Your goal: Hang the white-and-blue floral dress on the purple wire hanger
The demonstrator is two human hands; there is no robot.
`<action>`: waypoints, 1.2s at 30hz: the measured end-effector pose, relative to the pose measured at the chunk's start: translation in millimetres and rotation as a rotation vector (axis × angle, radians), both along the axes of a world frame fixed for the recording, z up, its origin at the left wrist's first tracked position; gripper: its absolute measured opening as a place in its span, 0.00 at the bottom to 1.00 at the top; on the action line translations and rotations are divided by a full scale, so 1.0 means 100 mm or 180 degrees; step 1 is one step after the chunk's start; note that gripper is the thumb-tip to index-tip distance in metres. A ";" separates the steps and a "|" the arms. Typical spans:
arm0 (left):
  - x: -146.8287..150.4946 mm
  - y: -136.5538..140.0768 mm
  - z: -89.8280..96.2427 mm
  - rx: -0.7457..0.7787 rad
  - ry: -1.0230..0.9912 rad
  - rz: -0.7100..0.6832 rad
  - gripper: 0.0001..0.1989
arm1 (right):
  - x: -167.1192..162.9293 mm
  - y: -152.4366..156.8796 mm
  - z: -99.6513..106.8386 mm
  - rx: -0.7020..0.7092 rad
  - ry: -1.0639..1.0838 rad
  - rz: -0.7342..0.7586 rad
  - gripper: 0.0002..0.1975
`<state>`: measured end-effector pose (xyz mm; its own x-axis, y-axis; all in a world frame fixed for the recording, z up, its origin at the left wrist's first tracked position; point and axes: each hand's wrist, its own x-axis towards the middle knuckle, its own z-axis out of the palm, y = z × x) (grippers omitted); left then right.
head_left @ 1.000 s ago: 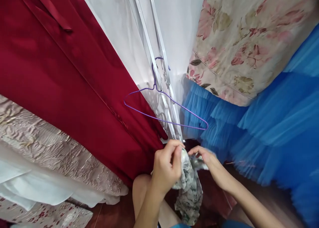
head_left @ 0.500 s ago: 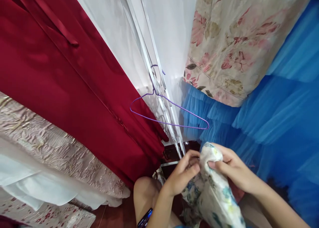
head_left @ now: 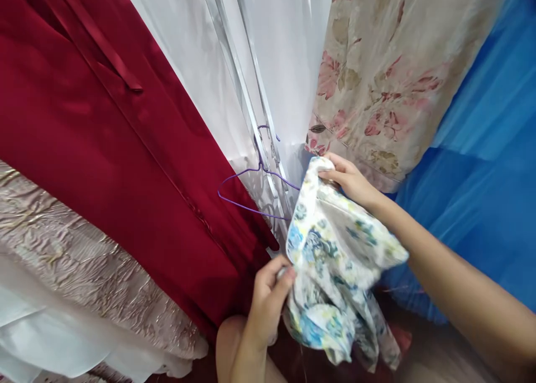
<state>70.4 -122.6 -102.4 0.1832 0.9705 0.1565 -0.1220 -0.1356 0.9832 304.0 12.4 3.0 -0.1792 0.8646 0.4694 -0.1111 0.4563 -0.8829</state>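
Observation:
A white garment (head_left: 335,249) with a blue, green and yellow floral print hangs loosely between my hands. My right hand (head_left: 345,173) pinches its upper edge, close to the right end of the purple wire hanger (head_left: 239,202). Lower down, my left hand (head_left: 270,293) is closed on the garment's left edge. The hanger is hooked on a white metal rack (head_left: 247,92), and the cloth covers its right end. Exactly which kind of garment it is cannot be made out.
A long red garment (head_left: 138,165) hangs on the left, beside a textured pinkish garment (head_left: 84,271) and a white layered one (head_left: 54,321). To the right hang a beige floral garment (head_left: 377,92) and a blue tulle dress (head_left: 486,204). My knee (head_left: 230,338) shows below.
My right hand has raised the floral garment up toward the hanger, and the cloth has spread out. My left hand has moved left and now grips its edge.

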 end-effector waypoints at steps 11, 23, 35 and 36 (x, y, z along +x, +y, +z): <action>-0.90 0.46 -0.04 0.0174 0.1228 -0.0009 0.16 | -0.21 -0.01 -0.17 -0.1681 0.0569 0.0913 0.10; -1.71 1.29 0.37 0.1285 0.3951 0.0846 0.11 | -0.11 -0.14 -0.08 -0.1737 0.0476 0.1135 0.12; -1.21 1.66 1.21 0.2006 0.2788 0.1269 0.14 | -0.03 -0.12 -0.08 -0.2146 0.0464 0.1263 0.07; -1.17 1.66 1.20 0.2061 0.2448 0.1171 0.16 | -0.01 -0.13 -0.10 -0.2122 0.0449 0.1217 0.08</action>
